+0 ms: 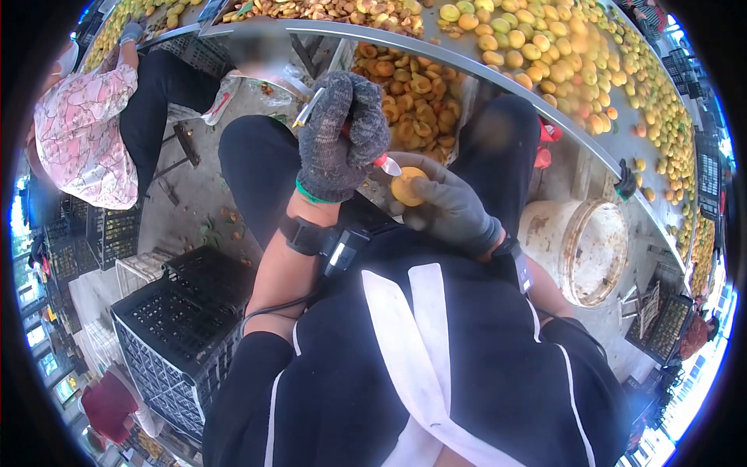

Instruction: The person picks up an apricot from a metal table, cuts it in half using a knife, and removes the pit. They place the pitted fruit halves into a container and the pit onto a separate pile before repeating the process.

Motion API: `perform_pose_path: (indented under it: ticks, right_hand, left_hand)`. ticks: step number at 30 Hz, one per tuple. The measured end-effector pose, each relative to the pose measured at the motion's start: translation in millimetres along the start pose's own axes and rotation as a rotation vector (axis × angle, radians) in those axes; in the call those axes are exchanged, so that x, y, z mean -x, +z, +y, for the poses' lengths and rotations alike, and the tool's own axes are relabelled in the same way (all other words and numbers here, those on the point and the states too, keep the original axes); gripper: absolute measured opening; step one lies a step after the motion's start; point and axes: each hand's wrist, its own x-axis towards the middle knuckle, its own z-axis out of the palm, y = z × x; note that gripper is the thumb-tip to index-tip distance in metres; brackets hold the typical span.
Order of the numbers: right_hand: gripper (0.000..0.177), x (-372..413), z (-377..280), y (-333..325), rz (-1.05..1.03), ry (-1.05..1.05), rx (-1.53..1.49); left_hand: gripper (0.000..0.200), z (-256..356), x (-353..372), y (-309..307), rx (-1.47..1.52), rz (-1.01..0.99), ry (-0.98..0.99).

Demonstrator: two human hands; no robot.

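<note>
My left hand (342,136), in a dark knit glove with a green cuff, is closed round a small knife (388,165) with a red handle. The short blade points at an apricot (406,187), its tip right at the fruit's edge. A silver and yellow metal piece (308,109) sticks out on the far side of the same fist. My right hand (455,204), in a thin grey glove, pinches the apricot between thumb and fingers. Both hands are above my lap, in front of a crate of halved apricots (412,101) below the table edge.
Whole apricots (537,39) cover the metal-edged table (498,78); brown and tan pieces (334,12) lie at its left. A dirty white bucket (595,249) is at my right, black crates (187,311) at my left. A person in a pink floral top (85,132) sits further left.
</note>
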Motion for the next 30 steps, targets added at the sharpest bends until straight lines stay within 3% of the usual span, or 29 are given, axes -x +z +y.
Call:
perform_pose_path:
  ticks: [4,10,13,21,28,30]
  right_hand:
    - [0.048,2.3,-1.3,1.3,-0.077,0.017,-0.023]
    - [0.049,1.2,-0.2,-2.7,-0.043,0.008,0.209]
    - [0.048,0.2,2.7,5.5,-0.036,-0.102,0.22]
    - [0.038,4.6,6.3,18.9,-0.069,-0.085,-0.12]
    - [0.033,2.2,12.3,27.3,-0.1,-0.224,0.045]
    - [0.031,3.1,12.9,32.7,-0.206,-0.12,-0.244]
  left_hand:
    - [0.026,4.2,2.7,-0.2,-0.034,-0.039,0.049]
    - [0.026,8.1,6.6,-1.0,0.009,-0.044,0.001]
    - [0.025,2.4,7.9,1.0,0.012,-0.047,0.017]
    - [0.025,3.5,4.2,1.9,0.063,-0.113,-0.029]
    - [0.027,2.0,0.5,-3.3,0.317,-0.185,-0.069]
    - [0.028,-2.5,1.2,-9.8,0.491,-0.161,-0.12]
